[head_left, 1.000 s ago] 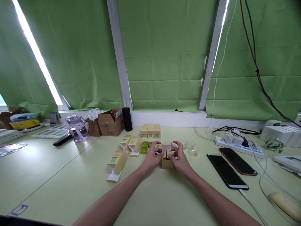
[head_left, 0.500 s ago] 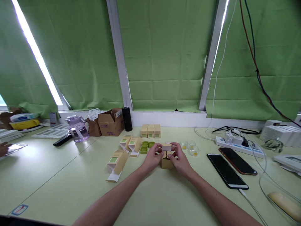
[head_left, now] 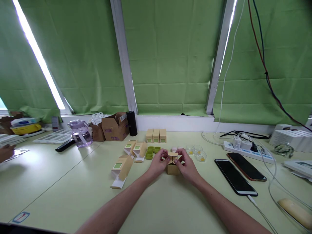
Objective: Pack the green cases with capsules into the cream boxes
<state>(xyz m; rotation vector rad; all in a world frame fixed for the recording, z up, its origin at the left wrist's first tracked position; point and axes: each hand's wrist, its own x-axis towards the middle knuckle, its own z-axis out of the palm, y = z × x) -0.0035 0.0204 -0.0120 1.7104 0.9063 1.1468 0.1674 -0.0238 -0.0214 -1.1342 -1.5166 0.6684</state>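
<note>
A small kraft cardboard box (head_left: 173, 170) stands upright on the table between my hands, its top flap (head_left: 173, 155) tilted up at the back. My left hand (head_left: 159, 162) pinches its left upper edge with thumb and fingers. On the opposite side, my right hand (head_left: 184, 163) grips the upper right edge, thumb near the opening. What the box contains is hidden. Green square containers (head_left: 149, 155) are grouped left of the box. Pale pink pieces (head_left: 174, 149) show partly behind my fingers. Clear containers with yellow centres (head_left: 201, 156) lie right of my right hand.
Opened kraft boxes (head_left: 123, 165) lie at left; closed ones (head_left: 156, 136) stand in a row behind. Two phones (head_left: 236, 177), a power strip (head_left: 247, 152) and cables are at right. A purple jug (head_left: 81, 133) and carton (head_left: 115, 126) stand back left. Another person's hand (head_left: 6, 152) is far left.
The box's top flap has swung down toward the opening, now showing its brown outer face rather than its pale inner side. My hands have stayed almost in place.
</note>
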